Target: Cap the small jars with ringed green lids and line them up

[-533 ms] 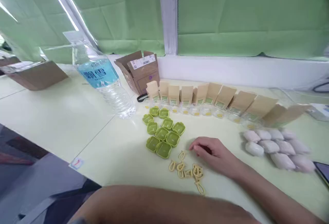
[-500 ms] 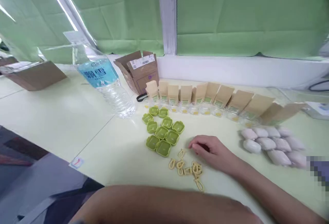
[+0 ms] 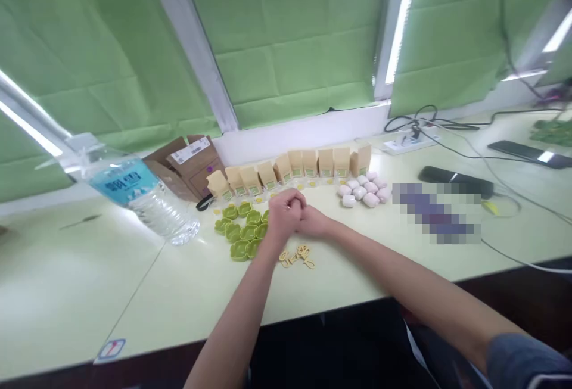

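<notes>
Hands now together, beside green dishes

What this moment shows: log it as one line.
left grip: against right grip | held: nothing visible | nearby: yellow loops, green cups | right: pale bundles | left: bottle

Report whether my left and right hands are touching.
Touching. The head view shows the left hand and the right hand brought together, with no gap visible where they meet.
</notes>
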`<state>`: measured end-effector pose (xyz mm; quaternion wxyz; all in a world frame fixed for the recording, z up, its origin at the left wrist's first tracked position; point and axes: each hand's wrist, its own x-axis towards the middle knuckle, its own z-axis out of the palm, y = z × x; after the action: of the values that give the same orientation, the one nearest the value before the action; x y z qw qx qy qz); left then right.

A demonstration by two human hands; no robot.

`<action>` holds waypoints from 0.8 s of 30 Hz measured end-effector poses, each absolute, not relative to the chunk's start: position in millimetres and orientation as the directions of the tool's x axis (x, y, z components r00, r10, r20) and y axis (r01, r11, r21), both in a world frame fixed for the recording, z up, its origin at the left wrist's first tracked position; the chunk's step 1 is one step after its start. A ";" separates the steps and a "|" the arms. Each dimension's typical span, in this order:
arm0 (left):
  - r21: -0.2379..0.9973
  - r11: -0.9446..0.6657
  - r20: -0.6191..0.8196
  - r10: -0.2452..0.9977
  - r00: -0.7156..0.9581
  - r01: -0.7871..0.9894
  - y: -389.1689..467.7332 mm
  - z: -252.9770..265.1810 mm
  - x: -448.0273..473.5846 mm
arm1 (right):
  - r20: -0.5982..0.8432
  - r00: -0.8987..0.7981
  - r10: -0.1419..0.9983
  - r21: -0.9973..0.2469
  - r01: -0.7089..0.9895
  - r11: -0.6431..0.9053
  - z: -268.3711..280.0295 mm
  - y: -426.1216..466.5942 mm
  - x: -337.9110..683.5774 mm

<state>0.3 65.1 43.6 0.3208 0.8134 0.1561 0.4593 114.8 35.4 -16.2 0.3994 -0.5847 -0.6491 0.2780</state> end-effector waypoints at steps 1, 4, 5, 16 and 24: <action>0.699 -0.715 0.628 0.605 0.490 -0.011 74.1 44.3 2.0 | 0.199 0.013 0.980 -0.826 0.540 0.161 -14.9 34.5 113.9; 0.673 -0.737 0.637 0.623 0.455 0.067 86.1 37.3 -0.8 | 0.227 -0.027 0.974 -0.826 0.525 0.207 -11.7 26.6 114.9; 0.626 -0.775 0.650 0.581 0.491 0.088 85.3 33.4 -4.2 | 0.230 -0.045 0.972 -0.823 0.524 0.219 -10.4 22.7 116.4; 0.418 -0.819 0.627 0.574 0.527 0.394 100.8 34.8 -49.4 | -0.023 -0.347 0.938 -0.830 0.529 0.175 19.4 -5.6 129.8; 0.167 -0.582 0.246 0.806 0.538 0.796 103.6 28.2 -53.8 | 0.075 -0.237 0.969 -0.834 0.518 0.191 3.6 4.9 127.2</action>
<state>-53.8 103.6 28.2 0.0173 0.8768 0.4568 0.1493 127.2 4.9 3.6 0.3189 -0.5291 -0.7026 0.3531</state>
